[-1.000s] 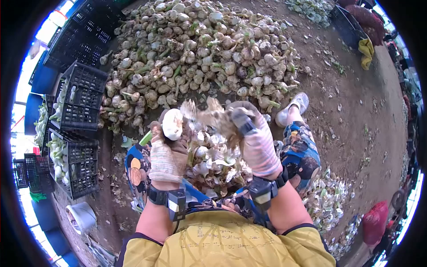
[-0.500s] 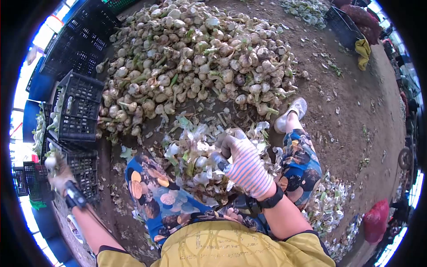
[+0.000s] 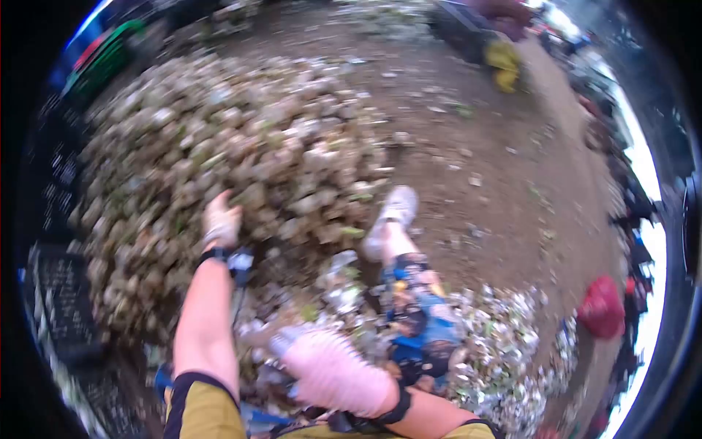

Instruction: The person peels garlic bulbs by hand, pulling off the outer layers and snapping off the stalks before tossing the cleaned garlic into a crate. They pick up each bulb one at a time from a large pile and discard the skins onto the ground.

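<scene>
A large heap of garlic bulbs (image 3: 292, 154) with stems lies on the ground before me, blurred by motion. My left hand (image 3: 221, 221), with a dark band at the wrist, reaches out to the near side of the heap. Its thumb and fingers are apart, and nothing shows between them. Low in the middle, my right hand (image 3: 333, 368) in a pink striped glove is over loose garlic skins and leaves (image 3: 340, 289) near my legs. Smearing hides its fingers, so I cannot make out whether it holds anything.
Dark plastic crates (image 3: 66, 304) stand at the left, and a green crate (image 3: 106, 58) is at the upper left. My outstretched leg (image 3: 417, 314) and shoe (image 3: 395, 212) border the heap. More peelings (image 3: 497, 351) and a red sack (image 3: 602, 307) lie at the right.
My view has swung, moving the scene left and down. My left hand has come from the crates, where it held a garlic bulb, to the heap with no bulb visible. My right hand appears lower.
</scene>
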The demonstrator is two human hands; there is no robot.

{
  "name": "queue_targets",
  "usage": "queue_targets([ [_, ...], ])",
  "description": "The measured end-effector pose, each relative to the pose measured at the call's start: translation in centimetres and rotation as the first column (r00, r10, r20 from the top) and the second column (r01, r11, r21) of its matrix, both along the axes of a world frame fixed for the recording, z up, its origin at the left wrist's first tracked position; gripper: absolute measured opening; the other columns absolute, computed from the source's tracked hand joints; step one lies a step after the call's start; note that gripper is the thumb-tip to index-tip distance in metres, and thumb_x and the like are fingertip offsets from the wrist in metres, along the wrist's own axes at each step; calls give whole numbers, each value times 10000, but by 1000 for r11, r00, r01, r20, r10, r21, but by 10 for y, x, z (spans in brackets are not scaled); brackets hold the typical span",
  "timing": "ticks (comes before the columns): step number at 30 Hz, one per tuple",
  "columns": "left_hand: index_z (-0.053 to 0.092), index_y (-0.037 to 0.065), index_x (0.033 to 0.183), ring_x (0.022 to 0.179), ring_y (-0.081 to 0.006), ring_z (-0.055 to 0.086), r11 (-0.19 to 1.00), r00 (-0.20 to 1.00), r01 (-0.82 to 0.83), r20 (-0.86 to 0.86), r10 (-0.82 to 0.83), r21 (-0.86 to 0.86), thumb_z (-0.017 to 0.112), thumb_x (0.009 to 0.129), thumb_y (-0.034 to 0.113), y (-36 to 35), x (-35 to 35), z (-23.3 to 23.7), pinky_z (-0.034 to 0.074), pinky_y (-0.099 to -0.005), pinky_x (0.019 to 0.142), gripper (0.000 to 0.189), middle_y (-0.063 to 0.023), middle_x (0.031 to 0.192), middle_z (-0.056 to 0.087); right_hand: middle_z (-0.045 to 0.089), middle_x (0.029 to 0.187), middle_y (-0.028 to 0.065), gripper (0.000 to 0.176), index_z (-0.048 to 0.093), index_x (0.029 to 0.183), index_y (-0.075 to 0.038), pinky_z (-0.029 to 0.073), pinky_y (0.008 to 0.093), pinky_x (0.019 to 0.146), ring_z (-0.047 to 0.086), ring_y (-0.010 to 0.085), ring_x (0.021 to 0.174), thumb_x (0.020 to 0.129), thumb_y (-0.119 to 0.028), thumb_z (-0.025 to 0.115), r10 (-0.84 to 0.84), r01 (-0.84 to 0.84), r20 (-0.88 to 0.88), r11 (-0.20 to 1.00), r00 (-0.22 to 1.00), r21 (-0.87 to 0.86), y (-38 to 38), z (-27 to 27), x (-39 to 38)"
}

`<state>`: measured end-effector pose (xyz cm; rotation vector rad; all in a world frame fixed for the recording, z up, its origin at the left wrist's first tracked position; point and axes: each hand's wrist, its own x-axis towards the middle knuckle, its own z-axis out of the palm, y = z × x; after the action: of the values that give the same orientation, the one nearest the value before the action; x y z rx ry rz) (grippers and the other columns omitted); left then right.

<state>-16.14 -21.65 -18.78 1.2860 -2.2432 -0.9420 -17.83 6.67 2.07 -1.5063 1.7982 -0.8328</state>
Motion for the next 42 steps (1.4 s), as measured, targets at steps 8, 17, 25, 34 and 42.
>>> queue_targets([
  [8,638,25,913,912,-342,592,893,906,418,9,-422,-165,572,616,-47,57,56,117,368,-436,992,312,-153,922,640,569,906,176,436,511,1013,19,474,416,706,574,361,832,627,-118,661,-177,176,-136,984,975,-17,-6,-6,-14],
  [17,526,-53,1114,753,-124,519,921,900,389,-211,-381,-5,519,627,-55,189,129,240,450,-251,703,487,-75,900,585,622,718,116,336,567,957,-57,486,377,618,618,308,696,741,-292,674,6,-7,-12,997,1000,-80,-8,-23,23],
  [25,458,24,1241,1052,-378,499,868,861,427,-177,-476,-254,752,687,115,218,163,220,422,-409,896,634,-220,1164,482,509,1093,35,655,469,1188,-51,400,270,869,458,133,1030,771,-528,636,32,30,906,998,422,-49,9,-38,24],
  [34,506,28,1178,1039,-341,530,933,777,353,-532,-337,-75,692,743,186,219,164,207,450,-413,869,498,-172,1175,519,484,1163,39,722,353,1338,-30,404,258,885,466,122,1030,782,-428,585,207,51,863,965,461,-258,9,-76,35],
  [42,482,68,1163,963,-261,545,529,531,395,-657,536,751,526,806,508,208,180,158,416,-376,852,568,-84,1119,535,515,1163,58,637,394,1305,-6,389,211,809,471,106,983,846,-405,582,208,-39,897,977,389,-209,1,-101,38],
])
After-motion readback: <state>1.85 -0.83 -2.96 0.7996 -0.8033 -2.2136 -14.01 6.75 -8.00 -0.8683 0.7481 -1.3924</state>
